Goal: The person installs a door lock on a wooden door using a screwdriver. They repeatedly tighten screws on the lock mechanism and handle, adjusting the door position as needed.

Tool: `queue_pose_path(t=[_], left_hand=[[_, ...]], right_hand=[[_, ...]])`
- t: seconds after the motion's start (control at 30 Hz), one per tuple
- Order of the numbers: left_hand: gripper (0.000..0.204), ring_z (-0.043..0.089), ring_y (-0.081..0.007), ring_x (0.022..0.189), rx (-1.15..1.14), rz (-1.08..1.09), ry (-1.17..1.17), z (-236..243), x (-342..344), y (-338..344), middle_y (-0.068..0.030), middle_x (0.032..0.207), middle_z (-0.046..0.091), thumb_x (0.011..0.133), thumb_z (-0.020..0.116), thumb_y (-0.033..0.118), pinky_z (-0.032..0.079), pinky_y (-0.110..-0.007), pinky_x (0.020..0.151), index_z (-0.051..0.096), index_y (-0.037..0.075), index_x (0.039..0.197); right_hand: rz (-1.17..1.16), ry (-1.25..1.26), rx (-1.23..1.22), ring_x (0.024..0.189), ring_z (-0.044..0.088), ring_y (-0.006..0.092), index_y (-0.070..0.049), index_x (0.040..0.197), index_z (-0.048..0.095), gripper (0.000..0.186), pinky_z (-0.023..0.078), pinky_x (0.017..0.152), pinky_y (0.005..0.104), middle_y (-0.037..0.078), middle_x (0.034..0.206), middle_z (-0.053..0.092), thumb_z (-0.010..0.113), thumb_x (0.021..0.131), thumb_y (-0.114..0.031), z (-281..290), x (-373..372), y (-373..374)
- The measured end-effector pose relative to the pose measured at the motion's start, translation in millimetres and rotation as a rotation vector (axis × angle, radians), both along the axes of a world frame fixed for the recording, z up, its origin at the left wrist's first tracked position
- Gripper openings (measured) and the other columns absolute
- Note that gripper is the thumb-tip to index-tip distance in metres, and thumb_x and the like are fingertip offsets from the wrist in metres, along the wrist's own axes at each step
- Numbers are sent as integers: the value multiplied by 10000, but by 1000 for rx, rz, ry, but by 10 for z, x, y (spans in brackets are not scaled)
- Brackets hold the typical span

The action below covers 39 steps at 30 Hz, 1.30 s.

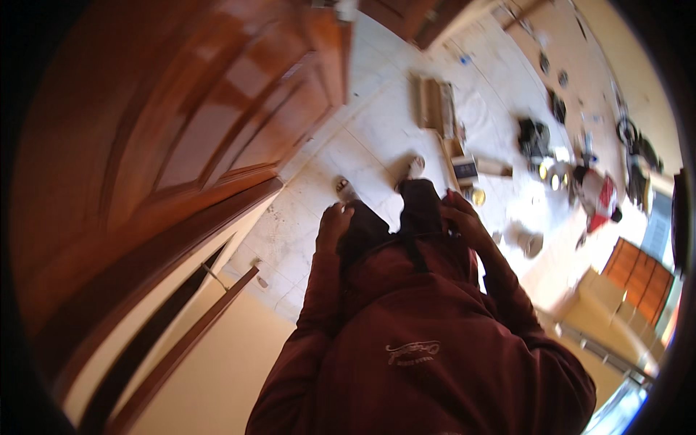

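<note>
My left hand (333, 223) hangs beside my left thigh, its fingers curled in. A small pale spot shows at its fingertips, too blurred to name. At my right thigh, my right hand (462, 216) is closed around a small red object (452, 197), mostly hidden by the fingers. Dark trousers (420, 203) lie between the two hands. Nearest to the right hand on the floor are a round yellowish tin (475, 196) and a dark-topped box (465, 170).
A panelled brown wooden door (239, 109) stands on the left. Ahead on the tiled floor (341, 156) lies an open cardboard box (435, 105). Farther right are a black bag (534, 136), several round tins and a person in red and white (598, 196) near an orange-brown panel (638, 279).
</note>
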<state>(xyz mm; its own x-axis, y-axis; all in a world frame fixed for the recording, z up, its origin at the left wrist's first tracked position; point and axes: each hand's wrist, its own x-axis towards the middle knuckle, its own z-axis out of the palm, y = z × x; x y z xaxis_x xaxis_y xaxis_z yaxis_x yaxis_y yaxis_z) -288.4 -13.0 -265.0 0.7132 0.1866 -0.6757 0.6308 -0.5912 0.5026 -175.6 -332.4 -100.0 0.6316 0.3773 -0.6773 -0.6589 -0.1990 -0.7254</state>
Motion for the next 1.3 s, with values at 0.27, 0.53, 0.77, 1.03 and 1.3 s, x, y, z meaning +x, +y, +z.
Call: queue_pose_path(t=[0.27, 0.53, 0.77, 1.03, 1.3], left_hand=[[770, 462, -446, 1321, -233, -52, 288, -479, -600, -677, -305, 1478, 402, 941, 507, 580, 375, -473, 1104, 394, 45, 1482], [805, 501, -602, 1181, 113, -194, 675, -600, 218, -1891, -338, 1523, 284, 922, 503, 631, 465, -591, 963, 205, 262, 1573], [755, 547, -546, 1141, 279, -66, 624, -1498, 547, -2285, -317, 1447, 389, 900, 602, 546, 485, -565, 942, 329, 203, 1514], [362, 619, -345, 1078, 397, -242, 475, -2612, 1475, -1592, -132, 1189, 663, 911, 650, 360, 489, -460, 927, 676, 60, 1114], [348, 654, -354, 1030, 464, -150, 177, -3217, 2356, -939, -177, 1089, 702, 921, 653, 315, 496, -450, 917, 691, 11, 1085]], right_hand=[[141, 72, -469, 533, 527, 88, -70, 925, 612, 227, 405, 445, 246, -17, 671, 554, 729, 861, -254, -1750, 383, -695], [-276, 156, -313, 512, 511, 78, -79, 912, 617, 186, 391, 421, 249, -6, 670, 551, 691, 866, -243, -4009, 1163, -1730], [-115, 59, -524, 469, 524, 107, -67, 812, 642, 218, 420, 413, 281, 15, 613, 561, 702, 856, -271, -6078, 2451, -2397], [124, -209, -843, 793, 728, 308, -41, 1035, 738, 368, 548, 729, 448, 175, 775, 716, 563, 949, -353, -7610, 4030, -1757], [129, -562, -1279, 958, 663, 465, -105, 1144, 581, 272, 536, 810, 555, 285, 1041, 633, 478, 989, -303, -8396, 4286, -1017]])
